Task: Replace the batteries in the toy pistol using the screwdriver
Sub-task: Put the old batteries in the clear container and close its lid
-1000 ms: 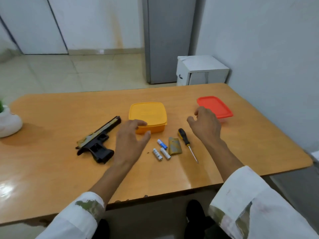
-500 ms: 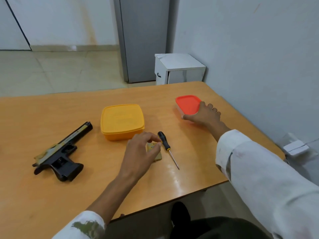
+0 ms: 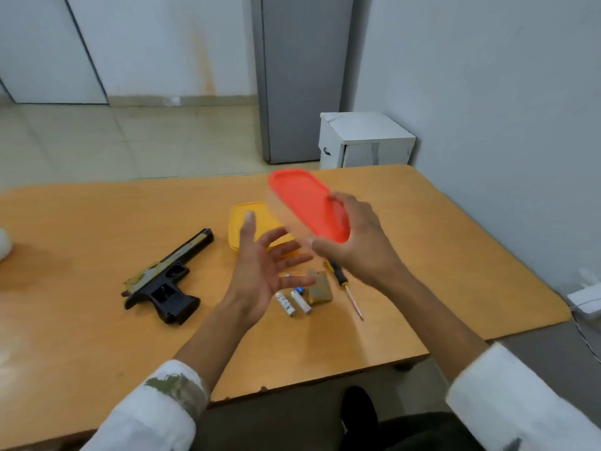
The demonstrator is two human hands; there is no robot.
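Note:
A black and tan toy pistol (image 3: pixel 166 276) lies on the wooden table (image 3: pixel 81 229), left of my hands. My right hand (image 3: pixel 354 239) grips a clear box with a red lid (image 3: pixel 307 206), lifted and tilted above the table. My left hand (image 3: pixel 263 268) hovers open, palm up, just left of the box. Below the hands lie loose batteries (image 3: pixel 292 302), a small tan cover piece (image 3: pixel 320 288) and a screwdriver (image 3: pixel 344 288) with a black and yellow handle.
A yellow-lidded box (image 3: pixel 242 222) stands behind my left hand. A white pot shows at the table's left edge (image 3: pixel 4 244). Beyond the table stand a white cabinet (image 3: pixel 366 139) and a grey door. A white adapter lies on the floor at the right (image 3: pixel 585 302).
My right hand has picked the red-lidded box off the far right of the table and brought it over the middle. My left hand has risen from the batteries and turned palm up.

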